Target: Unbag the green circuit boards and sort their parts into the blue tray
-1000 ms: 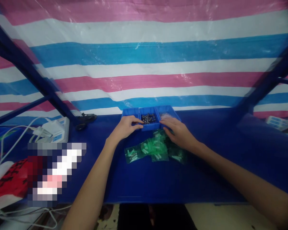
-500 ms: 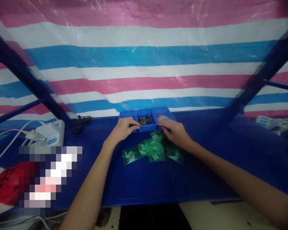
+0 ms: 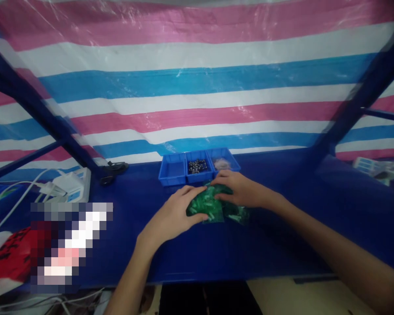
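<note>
A pile of green-tinted clear plastic bags with small white pieces inside lies on the blue tabletop, between my two hands. Cupped round its left side is my left hand, thumb and fingers apart with the bags between them. My right hand grips the pile from the upper right, its fingertips pressed into the plastic. One flatter bag sticks out below my right hand. Just beyond stand three joined blue bins: a left bin with a bare floor, a middle bin of small dark and metallic parts, and a right bin with something clear.
A white power strip with plugs and cables sits at the left, near a black cable. Red-and-white packaging lies front left. A striped plastic sheet hangs behind, between blue frame posts.
Both hands have left the bins' front edge and come back onto the green bags. The spread bags are now bunched together, and the bins stand uncovered.
</note>
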{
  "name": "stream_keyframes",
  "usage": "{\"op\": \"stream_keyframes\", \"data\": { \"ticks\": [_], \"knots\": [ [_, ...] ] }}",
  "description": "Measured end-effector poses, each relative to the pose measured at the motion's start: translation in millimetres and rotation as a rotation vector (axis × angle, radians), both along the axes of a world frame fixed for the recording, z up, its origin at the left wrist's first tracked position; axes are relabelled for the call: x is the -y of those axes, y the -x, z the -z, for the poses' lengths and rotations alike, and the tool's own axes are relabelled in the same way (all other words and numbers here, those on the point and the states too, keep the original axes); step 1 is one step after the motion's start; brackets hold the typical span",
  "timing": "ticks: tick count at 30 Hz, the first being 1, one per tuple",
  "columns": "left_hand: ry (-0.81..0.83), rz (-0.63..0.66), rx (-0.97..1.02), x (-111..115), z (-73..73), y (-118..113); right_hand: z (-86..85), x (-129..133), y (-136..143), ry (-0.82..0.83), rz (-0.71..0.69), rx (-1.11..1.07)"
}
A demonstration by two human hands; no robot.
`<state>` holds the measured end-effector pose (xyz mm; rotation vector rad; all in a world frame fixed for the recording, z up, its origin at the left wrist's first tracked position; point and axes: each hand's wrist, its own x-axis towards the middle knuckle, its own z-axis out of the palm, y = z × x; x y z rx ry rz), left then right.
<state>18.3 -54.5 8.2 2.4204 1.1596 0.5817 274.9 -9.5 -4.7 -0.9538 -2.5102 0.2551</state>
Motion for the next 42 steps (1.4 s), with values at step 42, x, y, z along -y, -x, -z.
{"op": "stream_keyframes", "data": {
  "ticks": [42],
  "knots": [
    [-0.201,-0.422,-0.154,57.9,58.1,-30.1,-6.5,-17.0,-12.4,0.606,0.165,-0.277]
  ]
}}
